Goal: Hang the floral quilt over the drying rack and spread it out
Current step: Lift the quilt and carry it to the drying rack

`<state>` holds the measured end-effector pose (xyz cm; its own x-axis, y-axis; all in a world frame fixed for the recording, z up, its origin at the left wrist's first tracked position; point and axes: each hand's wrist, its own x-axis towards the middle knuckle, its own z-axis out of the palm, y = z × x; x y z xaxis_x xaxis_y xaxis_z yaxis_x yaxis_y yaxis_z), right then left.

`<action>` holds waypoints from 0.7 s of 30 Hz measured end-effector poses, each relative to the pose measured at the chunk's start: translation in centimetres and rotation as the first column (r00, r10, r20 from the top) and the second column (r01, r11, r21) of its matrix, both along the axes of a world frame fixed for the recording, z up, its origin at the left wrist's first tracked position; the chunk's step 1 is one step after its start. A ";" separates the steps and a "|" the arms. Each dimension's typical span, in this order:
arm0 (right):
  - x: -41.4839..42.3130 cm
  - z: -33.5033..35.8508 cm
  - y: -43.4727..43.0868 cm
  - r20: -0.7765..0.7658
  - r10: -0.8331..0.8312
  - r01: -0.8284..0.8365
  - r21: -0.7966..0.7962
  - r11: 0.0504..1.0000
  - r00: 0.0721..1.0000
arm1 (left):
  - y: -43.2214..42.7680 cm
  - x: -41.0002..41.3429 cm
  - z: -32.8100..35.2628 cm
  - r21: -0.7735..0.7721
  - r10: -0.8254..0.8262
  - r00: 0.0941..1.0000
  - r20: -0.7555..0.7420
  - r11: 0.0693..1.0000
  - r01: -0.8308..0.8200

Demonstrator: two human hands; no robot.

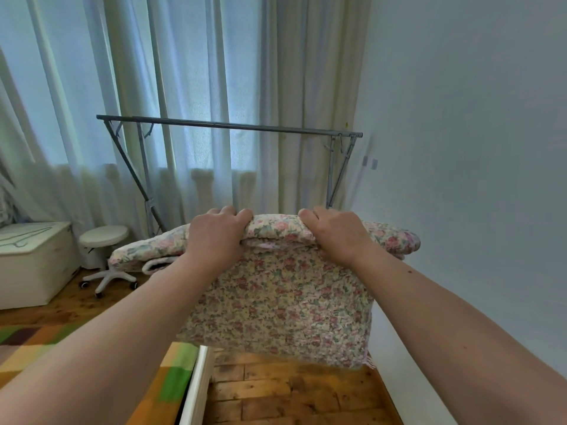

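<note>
Head camera is showing both arms reaching out: the left hand and right hand are gripping the folded top edge of the floral quilt, fingers curled tight over the fold. The quilt is hanging in mid-air above the wooden floor, short of the drying rack, which is standing before the curtains. A white stool is sitting beside the rack's left leg.
</note>
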<state>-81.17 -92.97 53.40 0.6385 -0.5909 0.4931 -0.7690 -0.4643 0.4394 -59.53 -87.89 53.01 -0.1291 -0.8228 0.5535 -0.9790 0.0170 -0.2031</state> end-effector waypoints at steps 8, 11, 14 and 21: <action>0.3 0.3 -11.9 -0.026 0.047 -0.047 -0.003 0.999 0.999 | -11.3 0.3 -0.4 -0.035 0.038 0.999 -0.003 0.999 -0.038; -0.2 0.5 -16.7 -0.050 0.082 -0.081 0.011 0.997 0.995 | -15.5 -0.3 -0.5 -0.040 0.063 0.998 -0.012 0.997 -0.063; -0.5 1.6 -21.6 -0.081 0.109 -0.110 -0.009 0.994 0.991 | -19.9 -0.9 0.2 -0.050 0.093 0.995 -0.030 0.994 -0.095; -1.2 3.5 -31.3 -0.109 0.136 -0.143 -0.052 0.988 0.985 | -29.0 -1.5 1.2 -0.075 0.127 0.991 -0.045 0.989 -0.130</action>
<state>-82.34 -124.30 56.90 0.7626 -0.4641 0.4506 -0.6468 -0.5346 0.5439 -61.05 -116.86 54.18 -0.0014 -0.7853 0.6191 -0.9793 -0.1241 -0.1596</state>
